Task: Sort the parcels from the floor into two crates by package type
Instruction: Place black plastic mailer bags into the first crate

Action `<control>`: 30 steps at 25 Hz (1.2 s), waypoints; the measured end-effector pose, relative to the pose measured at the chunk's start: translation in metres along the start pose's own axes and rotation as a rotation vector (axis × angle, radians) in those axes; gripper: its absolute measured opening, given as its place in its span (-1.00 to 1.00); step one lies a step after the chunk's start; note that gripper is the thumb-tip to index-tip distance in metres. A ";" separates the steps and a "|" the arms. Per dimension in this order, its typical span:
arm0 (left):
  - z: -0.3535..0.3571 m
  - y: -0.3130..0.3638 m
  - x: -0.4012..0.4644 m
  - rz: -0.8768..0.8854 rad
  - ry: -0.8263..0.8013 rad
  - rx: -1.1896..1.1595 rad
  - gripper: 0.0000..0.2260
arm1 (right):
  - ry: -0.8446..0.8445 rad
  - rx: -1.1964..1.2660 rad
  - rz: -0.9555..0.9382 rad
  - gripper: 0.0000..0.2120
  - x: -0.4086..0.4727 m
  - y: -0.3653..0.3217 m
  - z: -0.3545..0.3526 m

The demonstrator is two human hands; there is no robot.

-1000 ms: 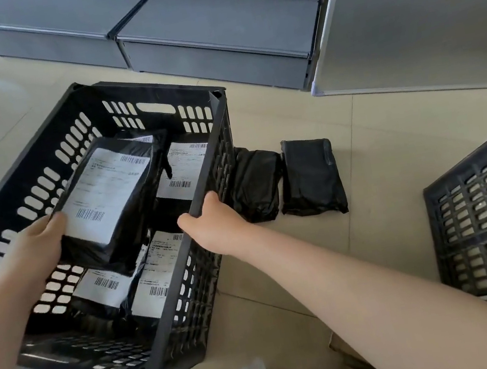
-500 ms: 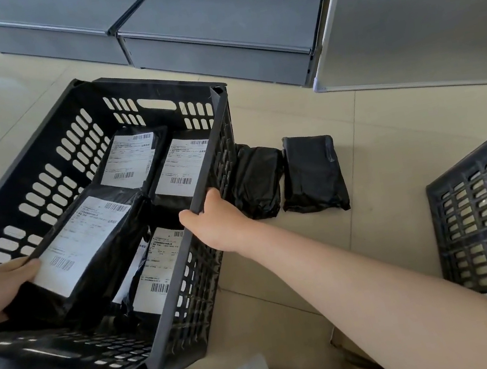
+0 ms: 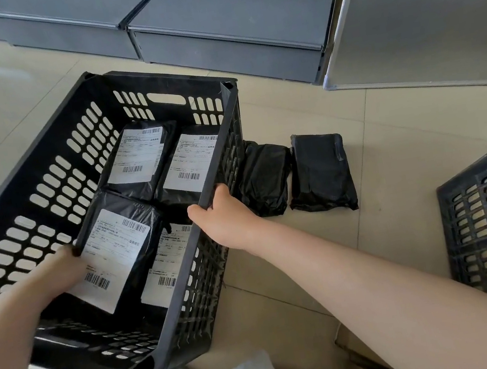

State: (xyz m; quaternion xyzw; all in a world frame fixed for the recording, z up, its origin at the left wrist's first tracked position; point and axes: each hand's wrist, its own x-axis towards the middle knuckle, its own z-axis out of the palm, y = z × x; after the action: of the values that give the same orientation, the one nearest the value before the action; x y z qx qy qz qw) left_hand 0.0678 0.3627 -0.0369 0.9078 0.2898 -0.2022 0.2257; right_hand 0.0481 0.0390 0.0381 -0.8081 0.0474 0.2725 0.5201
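Parcel, gripped by the left hand, has dropped lower into the crate beside three others; the right hand clasps the rim. Two parcels await on the floor.

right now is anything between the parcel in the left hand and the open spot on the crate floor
Nothing visible blocks it. The left hand holds the labelled parcel already inside the black crate, over the near-left part, beside another labelled parcel. The right hand only grips the crate's right rim.
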 end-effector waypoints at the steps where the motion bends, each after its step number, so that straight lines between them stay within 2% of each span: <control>1: 0.000 0.018 -0.026 0.032 0.015 -0.043 -0.45 | 0.002 0.002 -0.002 -0.62 0.000 0.000 0.000; 4: 0.015 0.054 -0.057 0.216 0.021 0.005 -0.11 | 0.005 0.010 -0.005 -0.65 0.000 0.000 0.000; 6: 0.023 0.060 -0.060 0.267 0.017 0.150 -0.02 | 0.003 0.015 -0.010 -0.66 -0.001 0.000 0.000; 9: 0.025 0.059 -0.053 0.227 0.064 0.267 0.00 | 0.001 0.022 -0.016 -0.67 -0.001 0.000 -0.001; 11: 0.026 0.059 -0.049 0.225 0.117 0.275 -0.02 | -0.001 0.028 -0.016 -0.68 -0.001 0.000 0.000; 16: 0.033 0.065 -0.042 0.167 0.129 0.314 -0.03 | 0.000 0.021 -0.016 -0.72 -0.001 0.001 0.000; 20: 0.039 0.069 -0.033 0.130 0.098 0.304 -0.03 | 0.008 0.015 -0.022 -0.71 -0.001 0.000 0.000; 30: 0.060 0.067 -0.023 0.117 0.188 0.223 0.00 | 0.024 0.006 -0.028 -0.66 -0.001 0.004 0.002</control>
State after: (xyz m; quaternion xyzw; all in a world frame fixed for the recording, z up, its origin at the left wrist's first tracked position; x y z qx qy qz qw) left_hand 0.0777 0.2726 -0.0553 0.9576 0.2319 -0.1340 0.1066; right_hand 0.0452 0.0386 0.0346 -0.8102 0.0430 0.2553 0.5259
